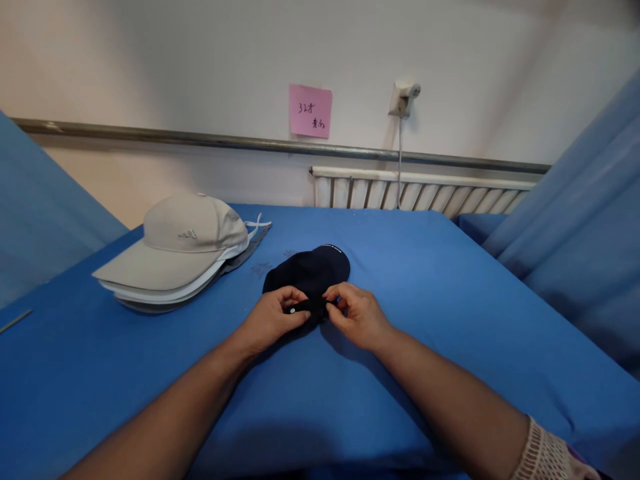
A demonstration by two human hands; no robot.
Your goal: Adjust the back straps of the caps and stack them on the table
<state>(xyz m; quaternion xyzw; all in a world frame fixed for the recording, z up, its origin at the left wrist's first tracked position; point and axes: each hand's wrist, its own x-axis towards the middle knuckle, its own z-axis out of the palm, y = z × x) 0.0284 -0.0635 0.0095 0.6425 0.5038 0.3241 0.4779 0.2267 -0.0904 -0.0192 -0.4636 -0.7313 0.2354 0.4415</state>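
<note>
A small dark baseball cap [300,272] lies on the blue-covered table [400,267], its brim pointing away to the right. Closed on the black strap at the back of the cap is my left hand [274,315], thumb and fingers pinching it beside a small round white mark. My right hand [361,316] pinches the strap area from the other side, close to the left fingertips. The piece between the right fingertips is dark and partly hidden by them. The cap's near edge lies in shadow under both hands.
Left of the cap sits a stack of caps, a beige one [185,230] on top of white and grey ones. A thin stick [16,321] lies at the far left. Behind the table are a radiator [380,189], a metal rail [240,141] and a plugged cord; blue curtains [595,220] hang at both sides.
</note>
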